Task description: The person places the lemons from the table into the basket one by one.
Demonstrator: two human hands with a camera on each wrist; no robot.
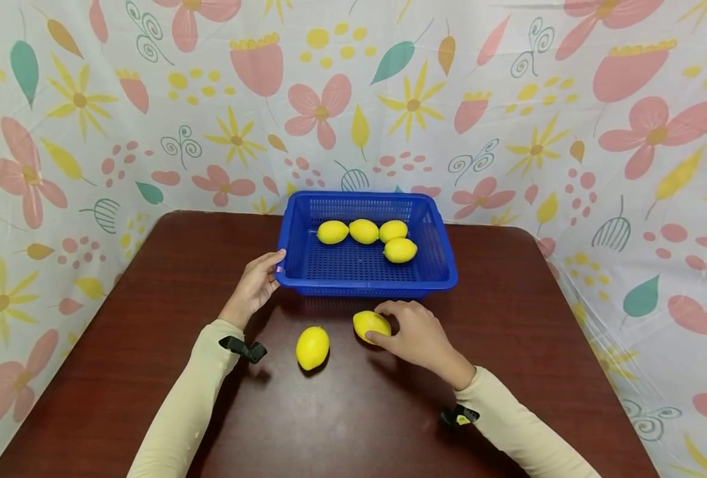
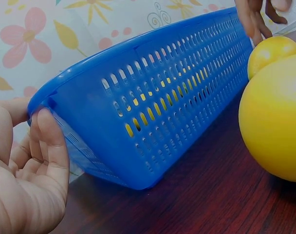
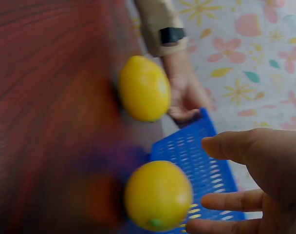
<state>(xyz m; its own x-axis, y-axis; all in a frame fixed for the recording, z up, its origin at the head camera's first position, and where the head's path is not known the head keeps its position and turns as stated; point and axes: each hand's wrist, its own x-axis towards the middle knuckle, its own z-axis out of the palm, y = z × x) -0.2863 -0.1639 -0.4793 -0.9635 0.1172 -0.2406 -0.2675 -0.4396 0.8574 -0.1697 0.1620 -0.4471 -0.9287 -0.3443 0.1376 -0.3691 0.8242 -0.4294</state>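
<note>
Head view: two cream sleeves (image 1: 188, 392) reach up from the bottom corners of the frame, across a dark reddish-brown worktop (image 1: 329, 431).
Blue basket (image 1: 368, 284): it stands upright at the centre of the frame, toward the far edge of the worktop, its walls pierced with slots.
Left hand (image 1: 257, 287): left of centre, its fingers pinch the basket's rim at the near left corner.
Right hand (image 1: 415, 332): right of centre, fingers parted wide about a lemon; the right wrist view shows the thumb clear of the peel, and I cannot tell whether the other fingertips touch it.
Reached-for lemon (image 1: 365, 324): it sits just below the basket's front wall, near the centre of the frame.
Other loose lemon (image 1: 313, 348): it rests on the worktop, lower and further left, between the two arms.
Four lemons (image 1: 363, 232): inside the basket, three run in a row across its middle, the fourth just below the right-hand one.
Flowered cloth (image 1: 413, 153): it hangs across the whole upper frame, pink, yellow and green on white.
Black straps (image 1: 242, 346): one at each wrist.
</note>
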